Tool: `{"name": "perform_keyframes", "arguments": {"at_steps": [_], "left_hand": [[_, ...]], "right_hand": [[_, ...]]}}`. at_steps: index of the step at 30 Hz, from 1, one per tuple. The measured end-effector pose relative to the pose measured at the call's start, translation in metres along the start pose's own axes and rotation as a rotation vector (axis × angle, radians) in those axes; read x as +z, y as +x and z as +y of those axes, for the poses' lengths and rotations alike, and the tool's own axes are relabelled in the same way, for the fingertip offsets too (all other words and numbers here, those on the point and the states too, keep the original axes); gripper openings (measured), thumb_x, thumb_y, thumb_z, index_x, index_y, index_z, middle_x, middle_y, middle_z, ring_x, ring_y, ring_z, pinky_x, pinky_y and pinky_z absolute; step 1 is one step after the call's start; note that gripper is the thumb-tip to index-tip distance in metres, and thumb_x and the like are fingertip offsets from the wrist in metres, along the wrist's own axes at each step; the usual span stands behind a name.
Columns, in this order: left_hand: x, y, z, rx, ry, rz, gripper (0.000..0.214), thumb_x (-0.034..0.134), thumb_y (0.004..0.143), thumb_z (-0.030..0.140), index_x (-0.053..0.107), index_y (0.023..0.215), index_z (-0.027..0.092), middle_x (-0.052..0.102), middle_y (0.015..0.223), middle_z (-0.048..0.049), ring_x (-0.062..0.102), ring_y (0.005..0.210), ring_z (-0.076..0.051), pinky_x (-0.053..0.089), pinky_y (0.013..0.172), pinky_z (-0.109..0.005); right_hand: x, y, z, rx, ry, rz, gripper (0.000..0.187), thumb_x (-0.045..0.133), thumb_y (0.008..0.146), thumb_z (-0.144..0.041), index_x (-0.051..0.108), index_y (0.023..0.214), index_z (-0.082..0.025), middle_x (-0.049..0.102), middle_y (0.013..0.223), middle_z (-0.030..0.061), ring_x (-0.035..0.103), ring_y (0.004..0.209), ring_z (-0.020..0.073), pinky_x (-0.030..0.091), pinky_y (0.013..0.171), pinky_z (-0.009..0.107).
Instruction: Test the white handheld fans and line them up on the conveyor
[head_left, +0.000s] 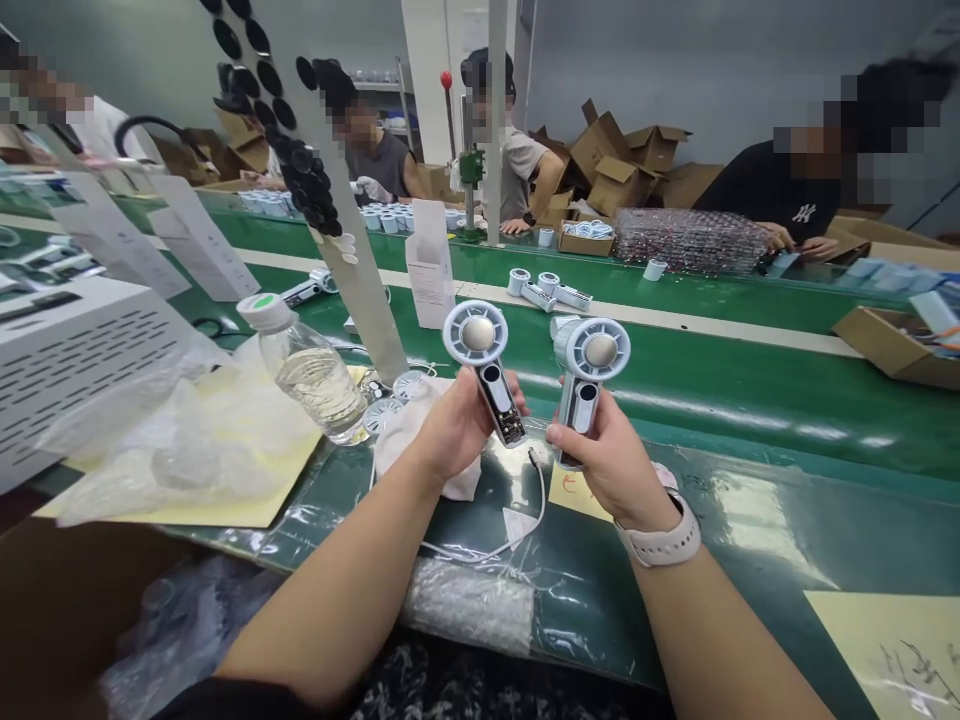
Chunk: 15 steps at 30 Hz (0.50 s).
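Handheld fans of white and grey plastic: the left fan [495, 385] sits in the left hand [457, 430], the right fan [585, 385] in the right hand [611, 460], both raised over the green belt worktop [750, 400]. Both hands are closed narrow round the handles, fingers wrapped at the back, round heads with silver-coloured centres upward. Left fan's handle shows dark electronics at its lower end, so it looks like an unfinished or opened unit. Fans probably light and stiff, but the thin ribbed rims and exposed parts seem fragile; the handle is the safest hold, and the smooth plastic may slip. No brand readable on either fan.

Thin white charging cable [536, 505] lies on the worktop below the hands, near a yellow paper slip with a red mark [574, 495], illegible. Crumpled white cloth [427, 455] lies under the left hand, beside a clear plastic water bottle with a green-dotted white cap [311, 370]. White printed leaflet [430, 262] stands ahead, text too small. Co-worker's black shirt [757, 190] shows a white "NY" logo.
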<state>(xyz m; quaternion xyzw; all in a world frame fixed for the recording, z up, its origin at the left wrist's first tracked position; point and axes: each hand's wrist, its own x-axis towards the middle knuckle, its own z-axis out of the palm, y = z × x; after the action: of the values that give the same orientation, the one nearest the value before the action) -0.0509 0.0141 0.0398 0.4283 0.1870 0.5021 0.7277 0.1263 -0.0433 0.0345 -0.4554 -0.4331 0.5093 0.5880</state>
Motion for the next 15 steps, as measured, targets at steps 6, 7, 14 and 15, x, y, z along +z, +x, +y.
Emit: {"name": "perform_keyframes", "arguments": {"at_steps": [6, 7, 14, 15], "left_hand": [[0.0061, -0.0047, 0.0016, -0.071, -0.017, -0.129, 0.051, 0.082, 0.071, 0.021, 0.054, 0.114, 0.022, 0.063, 0.09, 0.0027, 0.064, 0.074, -0.014, 0.052, 0.069, -0.031], [0.0063, -0.0046, 0.0011, -0.075, 0.0, -0.135, 0.05, 0.081, 0.072, 0.023, 0.053, 0.113, 0.022, 0.063, 0.09, 0.0024, 0.064, 0.073, -0.014, 0.051, 0.067, -0.031], [0.0064, -0.0056, -0.0027, -0.051, 0.062, -0.118, 0.056, 0.083, 0.072, 0.03, 0.05, 0.116, 0.022, 0.062, 0.096, 0.0005, 0.066, 0.078, -0.016, 0.054, 0.068, -0.033], [0.0065, -0.0057, -0.0038, -0.057, 0.058, -0.121, 0.057, 0.084, 0.072, 0.03, 0.049, 0.117, 0.022, 0.062, 0.097, 0.0002, 0.066, 0.079, -0.016, 0.055, 0.07, -0.034]], "right_hand": [[0.0035, -0.0041, -0.0031, -0.012, 0.171, -0.148, 0.037, 0.085, 0.075, -0.038, 0.063, 0.101, -0.025, 0.068, 0.099, 0.002, 0.065, 0.082, 0.0172, 0.056, 0.075, 0.036], [0.0029, -0.0049, -0.0043, -0.012, 0.175, -0.154, 0.037, 0.085, 0.075, -0.038, 0.063, 0.102, -0.026, 0.068, 0.098, 0.0014, 0.066, 0.08, 0.0167, 0.057, 0.074, 0.036], [0.0027, -0.0061, -0.0054, 0.006, 0.168, -0.181, 0.04, 0.084, 0.077, -0.039, 0.061, 0.107, -0.028, 0.067, 0.094, -0.0008, 0.062, 0.075, 0.0142, 0.055, 0.066, 0.031], [0.003, -0.0056, -0.0047, 0.015, 0.166, -0.184, 0.041, 0.085, 0.077, -0.04, 0.061, 0.107, -0.028, 0.067, 0.094, -0.0007, 0.062, 0.077, 0.0142, 0.055, 0.066, 0.03]]}}
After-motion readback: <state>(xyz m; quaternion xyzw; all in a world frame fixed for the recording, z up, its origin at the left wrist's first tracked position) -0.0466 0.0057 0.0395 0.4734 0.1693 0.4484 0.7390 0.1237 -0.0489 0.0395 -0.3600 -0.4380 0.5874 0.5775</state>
